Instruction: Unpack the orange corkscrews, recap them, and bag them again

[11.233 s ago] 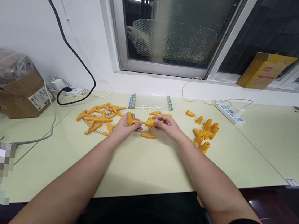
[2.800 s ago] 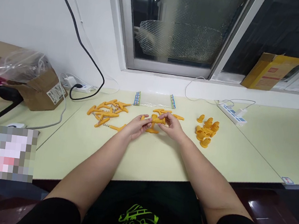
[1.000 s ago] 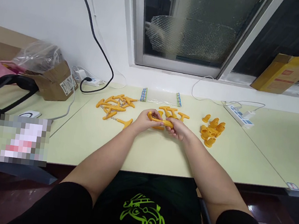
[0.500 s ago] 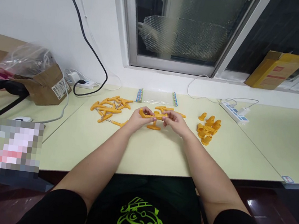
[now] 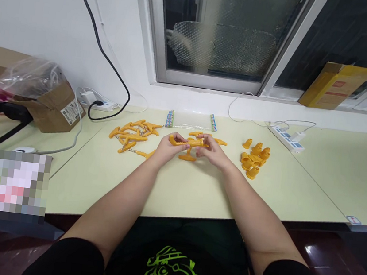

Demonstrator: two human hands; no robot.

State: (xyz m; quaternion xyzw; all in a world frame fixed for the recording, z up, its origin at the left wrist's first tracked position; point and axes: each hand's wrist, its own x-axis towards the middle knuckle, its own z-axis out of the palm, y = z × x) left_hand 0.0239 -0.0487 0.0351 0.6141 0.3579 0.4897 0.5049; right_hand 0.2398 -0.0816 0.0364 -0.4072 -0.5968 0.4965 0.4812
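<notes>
Above the table middle, my left hand is closed around the handle end of a yellow corkscrew, which lies level with a bell-shaped sleeve towards its right end. My right hand has its fingers curled about that right end; exactly what they press on is partly hidden. Just under the hands lies a yellow T-shaped handle, and further yellow pieces lie behind my right hand. To the left is a pile of yellow corkscrews with metal spirals. On the right sit several yellow bell-shaped sleeves.
A clear plastic wrapper with blue ends lies at the back by the wall. Power strips stand at the back right and back left. At the left are a cardboard box and a black cable.
My right hand's fingers have loosened and spread a little around the corkscrew's right end, leaving more of the sleeve in sight. My left hand keeps its hold. The view has shifted slightly.
</notes>
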